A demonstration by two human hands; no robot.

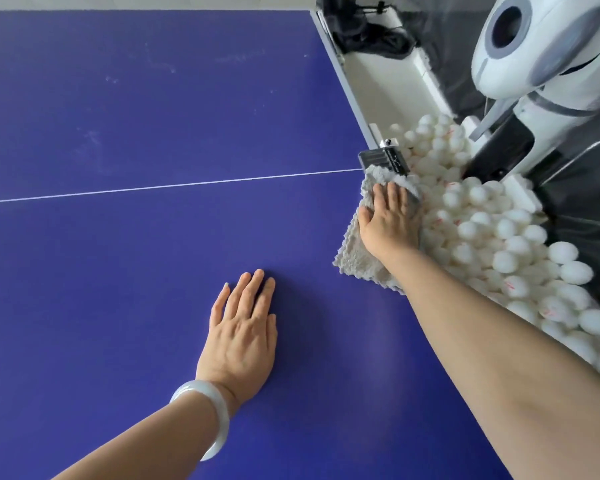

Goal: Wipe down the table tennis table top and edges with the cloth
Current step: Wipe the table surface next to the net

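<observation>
Both hands lie flat with straight fingers, seen from the head camera. The left hand [243,327], with a pale bangle [205,414] on its wrist, rests palm down on the bare blue table [118,271], fingers together, holding nothing. The right hand [387,223] reaches further forward and to the right and presses a grey fluffy cloth [355,252] against the table's right edge, fingers stretched out on top of it rather than curled round it. The cloth lies with its long side along that edge. Its far end is bunched against a dark clamp [385,160] where the thin white line [170,187] meets the edge. Its near end trails back under the right forearm. Whether it wraps down over the side I cannot tell. Just beyond the edge a heap of white balls [499,244] fills a catch tray, and a white ball machine [541,53] stands over it. The cloth is forward and right of the left hand, well apart from it, so the right hand is the working one. Any stroke along the edge would likely run toward or away from the person. The clamp blocks the far end, and faint smudges on the far half [94,140] suggest wiping is left.
</observation>
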